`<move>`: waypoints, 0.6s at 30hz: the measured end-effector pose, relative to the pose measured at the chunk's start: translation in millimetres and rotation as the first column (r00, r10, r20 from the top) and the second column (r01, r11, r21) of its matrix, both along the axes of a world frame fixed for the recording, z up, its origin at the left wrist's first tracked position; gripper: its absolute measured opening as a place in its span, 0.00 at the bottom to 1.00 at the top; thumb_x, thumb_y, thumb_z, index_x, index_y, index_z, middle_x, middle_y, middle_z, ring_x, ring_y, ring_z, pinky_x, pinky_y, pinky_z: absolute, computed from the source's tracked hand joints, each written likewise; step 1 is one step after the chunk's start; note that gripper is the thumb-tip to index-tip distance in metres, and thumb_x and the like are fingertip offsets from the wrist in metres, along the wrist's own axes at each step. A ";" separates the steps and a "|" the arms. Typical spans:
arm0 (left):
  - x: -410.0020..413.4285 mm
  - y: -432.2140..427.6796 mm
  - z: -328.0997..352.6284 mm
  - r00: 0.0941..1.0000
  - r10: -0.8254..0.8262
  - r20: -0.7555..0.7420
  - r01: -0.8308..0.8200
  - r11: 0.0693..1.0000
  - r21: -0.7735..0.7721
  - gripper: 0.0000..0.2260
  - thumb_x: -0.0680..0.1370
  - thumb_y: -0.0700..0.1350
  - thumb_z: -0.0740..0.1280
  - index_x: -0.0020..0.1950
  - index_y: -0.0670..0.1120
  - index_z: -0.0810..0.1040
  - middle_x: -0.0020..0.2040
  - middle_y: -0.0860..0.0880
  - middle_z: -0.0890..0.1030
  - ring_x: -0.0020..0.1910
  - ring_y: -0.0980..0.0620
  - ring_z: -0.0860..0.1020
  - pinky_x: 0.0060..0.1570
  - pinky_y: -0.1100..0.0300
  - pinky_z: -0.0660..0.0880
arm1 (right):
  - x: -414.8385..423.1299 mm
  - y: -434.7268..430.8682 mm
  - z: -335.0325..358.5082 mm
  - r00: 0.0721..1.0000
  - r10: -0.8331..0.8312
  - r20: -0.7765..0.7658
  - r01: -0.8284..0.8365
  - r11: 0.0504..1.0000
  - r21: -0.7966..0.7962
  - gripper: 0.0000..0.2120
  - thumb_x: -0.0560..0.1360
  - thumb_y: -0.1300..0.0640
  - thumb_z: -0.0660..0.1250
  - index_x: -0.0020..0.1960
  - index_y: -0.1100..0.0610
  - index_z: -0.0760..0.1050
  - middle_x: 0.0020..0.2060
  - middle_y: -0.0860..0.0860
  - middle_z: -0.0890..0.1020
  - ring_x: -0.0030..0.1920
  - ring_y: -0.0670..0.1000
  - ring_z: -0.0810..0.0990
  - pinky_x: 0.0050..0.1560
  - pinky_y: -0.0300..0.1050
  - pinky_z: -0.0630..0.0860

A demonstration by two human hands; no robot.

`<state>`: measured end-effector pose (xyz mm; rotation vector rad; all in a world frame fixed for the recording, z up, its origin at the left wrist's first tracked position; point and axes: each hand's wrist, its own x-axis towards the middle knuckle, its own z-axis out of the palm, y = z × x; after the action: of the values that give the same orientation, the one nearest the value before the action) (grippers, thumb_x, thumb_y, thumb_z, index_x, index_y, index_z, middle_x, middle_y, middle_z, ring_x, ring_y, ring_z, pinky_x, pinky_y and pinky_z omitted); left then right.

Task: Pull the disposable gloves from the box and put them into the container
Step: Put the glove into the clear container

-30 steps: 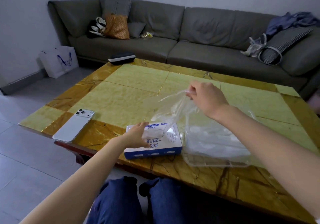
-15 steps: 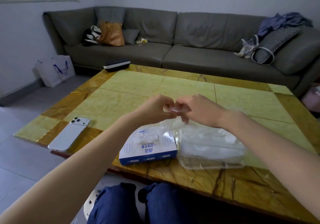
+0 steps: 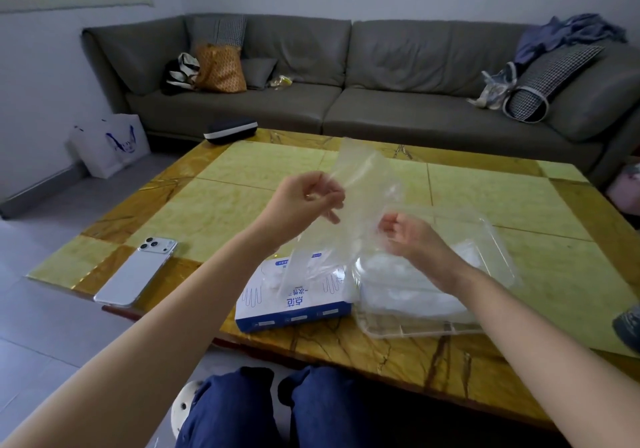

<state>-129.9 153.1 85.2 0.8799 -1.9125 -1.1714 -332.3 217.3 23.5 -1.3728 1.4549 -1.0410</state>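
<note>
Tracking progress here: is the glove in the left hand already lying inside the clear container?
No, the left hand pinches the glove in the air above the table, outside the container.

Left grip (image 3: 304,201) high; right grip (image 3: 408,236) lower

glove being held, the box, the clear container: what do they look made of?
The glove: thin clear plastic film, probably polyethylene; table shows through, it crinkles. The box: printed cardboard, matte white and blue, crisp folded edges. The container: stiff clear plastic, glossy; rim catches highlights, keeps its shape.
</note>
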 end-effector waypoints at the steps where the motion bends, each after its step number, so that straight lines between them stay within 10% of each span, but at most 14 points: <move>1: 0.1 -0.4 1.4 0.999 0.001 -0.038 0.000 1.000 0.020 0.01 0.76 0.37 0.67 0.45 0.42 0.76 0.39 0.48 0.80 0.32 0.57 0.80 0.42 0.67 0.78 | 2.7 0.2 -3.8 0.997 0.075 -0.001 -0.075 0.997 0.028 0.22 0.71 0.66 0.68 0.63 0.61 0.69 0.64 0.54 0.74 0.68 0.50 0.70 0.67 0.44 0.68; 5: 3.7 -6.9 0.2 0.992 0.021 -0.122 -0.012 0.997 0.079 0.00 0.76 0.37 0.67 0.46 0.41 0.77 0.37 0.48 0.80 0.33 0.54 0.80 0.42 0.64 0.78 | 15.5 -0.5 5.0 0.977 0.168 0.131 -0.169 0.986 -0.002 0.31 0.65 0.60 0.76 0.66 0.55 0.69 0.64 0.43 0.75 0.66 0.39 0.70 0.61 0.34 0.69; 9: 10.8 -10.7 -13.2 0.988 0.103 -0.116 -0.089 0.989 0.120 0.00 0.77 0.37 0.66 0.47 0.41 0.76 0.38 0.48 0.80 0.32 0.56 0.80 0.42 0.65 0.78 | 26.5 1.2 16.4 0.952 0.140 0.272 -0.130 0.990 -0.054 0.16 0.67 0.58 0.72 0.54 0.54 0.77 0.52 0.45 0.82 0.55 0.43 0.80 0.57 0.36 0.75; 18: 23.0 -9.4 -41.0 0.978 0.206 -0.011 -0.201 0.963 0.182 0.03 0.78 0.37 0.64 0.46 0.44 0.75 0.40 0.46 0.80 0.35 0.56 0.79 0.40 0.68 0.78 | 11.5 -0.6 20.7 0.989 -0.086 0.117 0.086 0.996 -0.002 0.04 0.79 0.61 0.61 0.49 0.59 0.74 0.42 0.53 0.82 0.45 0.50 0.82 0.54 0.46 0.79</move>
<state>-106.9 143.7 44.2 1.1212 -1.6655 -1.2379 -320.8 216.6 44.2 -1.2417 1.4357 -1.1627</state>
